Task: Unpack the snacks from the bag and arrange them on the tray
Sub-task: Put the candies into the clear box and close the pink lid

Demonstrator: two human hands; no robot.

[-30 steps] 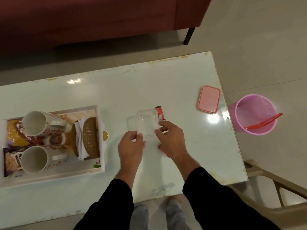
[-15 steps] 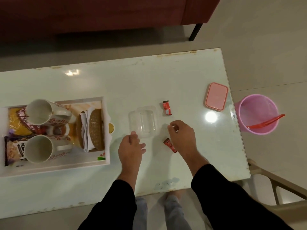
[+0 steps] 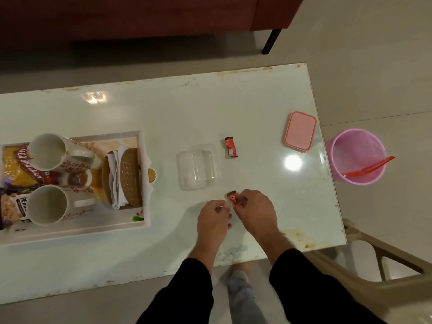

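Note:
My right hand (image 3: 253, 210) pinches a small red candy wrapper (image 3: 232, 197) just above the white table (image 3: 163, 113). My left hand (image 3: 214, 219) sits right beside it with fingers curled, and I see nothing held in it. A second red candy (image 3: 230, 147) lies farther back, next to an empty clear plastic container (image 3: 197, 168). At the left stands the white tray (image 3: 77, 232), holding two snack packets (image 3: 16, 164), two mugs (image 3: 50, 204) and a wicker holder with napkins (image 3: 128, 178).
A pink lid (image 3: 300, 130) lies near the table's right edge. On the floor to the right stands a pink bin (image 3: 357, 157) with a red spoon in it. A beige plastic chair (image 3: 374, 265) is at lower right, and a dark red sofa (image 3: 140, 17) stands behind the table.
Both hands let go of the clear container, which now rests on the table. My right hand picked up the near red candy, and my left hand moved right toward it.

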